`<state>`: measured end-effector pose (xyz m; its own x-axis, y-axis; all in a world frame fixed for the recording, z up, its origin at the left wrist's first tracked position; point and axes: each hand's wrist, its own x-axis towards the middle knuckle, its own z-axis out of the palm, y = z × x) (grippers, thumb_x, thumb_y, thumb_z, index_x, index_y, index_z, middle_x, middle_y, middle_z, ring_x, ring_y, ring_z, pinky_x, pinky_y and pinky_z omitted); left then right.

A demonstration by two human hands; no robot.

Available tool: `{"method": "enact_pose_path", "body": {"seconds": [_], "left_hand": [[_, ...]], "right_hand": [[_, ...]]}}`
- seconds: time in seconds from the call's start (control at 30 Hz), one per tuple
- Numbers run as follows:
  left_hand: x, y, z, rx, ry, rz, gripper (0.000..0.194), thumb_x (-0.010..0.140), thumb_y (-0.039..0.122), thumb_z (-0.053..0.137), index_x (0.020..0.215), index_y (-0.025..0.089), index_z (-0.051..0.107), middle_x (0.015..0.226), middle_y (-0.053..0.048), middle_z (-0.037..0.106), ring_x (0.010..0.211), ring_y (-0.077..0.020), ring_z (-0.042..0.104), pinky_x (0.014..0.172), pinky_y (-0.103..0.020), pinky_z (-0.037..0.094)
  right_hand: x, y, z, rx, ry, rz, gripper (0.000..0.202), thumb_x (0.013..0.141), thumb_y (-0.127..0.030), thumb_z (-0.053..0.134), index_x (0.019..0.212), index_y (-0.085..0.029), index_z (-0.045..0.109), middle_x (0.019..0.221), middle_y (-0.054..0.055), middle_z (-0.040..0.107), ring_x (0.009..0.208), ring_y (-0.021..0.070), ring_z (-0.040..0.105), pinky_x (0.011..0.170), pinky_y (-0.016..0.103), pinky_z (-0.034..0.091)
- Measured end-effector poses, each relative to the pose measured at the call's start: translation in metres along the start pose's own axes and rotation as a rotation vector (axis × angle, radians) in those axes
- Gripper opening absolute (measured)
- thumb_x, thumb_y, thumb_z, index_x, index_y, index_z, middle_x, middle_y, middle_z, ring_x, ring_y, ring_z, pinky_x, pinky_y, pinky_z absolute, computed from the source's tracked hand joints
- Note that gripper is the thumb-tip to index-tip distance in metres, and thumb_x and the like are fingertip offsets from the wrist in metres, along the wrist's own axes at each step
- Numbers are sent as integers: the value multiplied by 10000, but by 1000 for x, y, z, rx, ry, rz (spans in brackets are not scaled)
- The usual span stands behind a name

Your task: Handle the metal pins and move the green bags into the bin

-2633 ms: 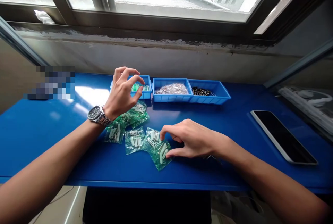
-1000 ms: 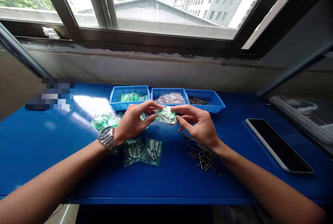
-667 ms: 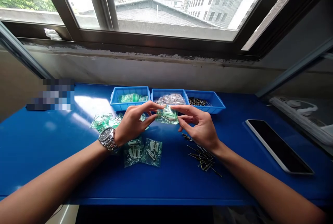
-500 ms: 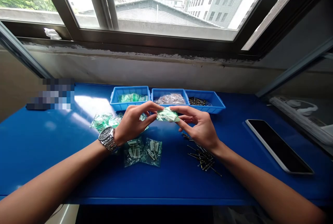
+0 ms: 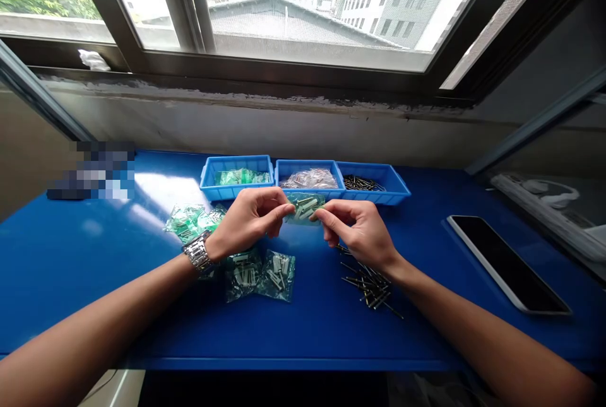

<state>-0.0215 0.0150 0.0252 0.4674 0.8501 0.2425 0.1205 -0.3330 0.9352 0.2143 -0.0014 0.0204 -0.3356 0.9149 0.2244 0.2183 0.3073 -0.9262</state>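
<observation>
A small green-tinted clear bag [image 5: 305, 207] with white pieces inside is stretched between my two hands, above the table. My left hand [image 5: 255, 214], with a metal watch on its wrist, pinches the bag's left edge. The right edge is pinched by my right hand [image 5: 357, 227]. Two similar bags [image 5: 278, 274] lie on the table below my left hand, and more green bags [image 5: 187, 221] lie partly behind it. A pile of thin dark metal rods [image 5: 372, 287] is below my right hand.
Three blue bins stand at the back: one with green bags [image 5: 242, 176], one with clear packets [image 5: 310, 178], one with dark rods [image 5: 362, 183]. A phone-like device [image 5: 509, 265] lies at the right of the blue table [image 5: 303, 337]. A window is behind.
Both hands have changed their grip to pinch the bag's side edges. The bag is now spread flatter, with the white pieces inside showing more clearly.
</observation>
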Motion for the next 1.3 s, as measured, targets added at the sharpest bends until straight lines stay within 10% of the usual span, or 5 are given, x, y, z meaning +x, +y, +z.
{"method": "enact_pose_path", "body": {"seconds": [0.4, 0.67, 0.93, 1.13, 1.3], "left_hand": [[1, -10, -2, 293, 139, 184, 243, 957, 172, 646, 1197, 201, 665, 1187, -87, 743, 1058, -197, 741, 695, -236, 647], [0, -4, -1, 267, 12, 195, 275, 993, 350, 640, 799, 156, 644, 616, 7, 623, 509, -91, 551, 470, -208, 442], [15, -8, -59, 589, 608, 222, 248, 996, 363, 599, 808, 205, 628, 738, -15, 631, 668, -150, 561, 617, -291, 471], [21, -32, -78, 953, 700, 172, 176, 965, 384, 605, 1020, 217, 624, 1053, -106, 650, 1006, -304, 569, 915, -480, 478], [18, -26, -58, 941, 583, 237, 187, 984, 360, 564, 1091, 222, 630, 1125, -90, 644, 1092, -307, 545, 959, -462, 476]], "right_hand": [[-1, 4, -1, -131, 132, -104, 427, 944, -304, 709, 1367, -254, 684, 1277, 92, 742, 768, 199, 758, 635, 381, 677], [-2, -4, -1, -206, -37, -98, 308, 990, -354, 628, 793, -179, 786, 552, -11, 665, 424, 112, 584, 451, 254, 484], [-1, -3, -1, -296, -51, -206, 321, 997, -332, 592, 784, -175, 773, 597, 8, 688, 467, 117, 579, 462, 251, 439], [-3, 0, 1, -375, -369, -286, 223, 965, -347, 652, 1001, -170, 781, 575, -26, 614, 470, 97, 496, 492, 236, 384], [-13, -12, 11, -698, -650, -385, 694, 840, -581, 776, 1391, -179, 647, 768, 19, 719, 604, 156, 610, 521, 269, 324]]}}
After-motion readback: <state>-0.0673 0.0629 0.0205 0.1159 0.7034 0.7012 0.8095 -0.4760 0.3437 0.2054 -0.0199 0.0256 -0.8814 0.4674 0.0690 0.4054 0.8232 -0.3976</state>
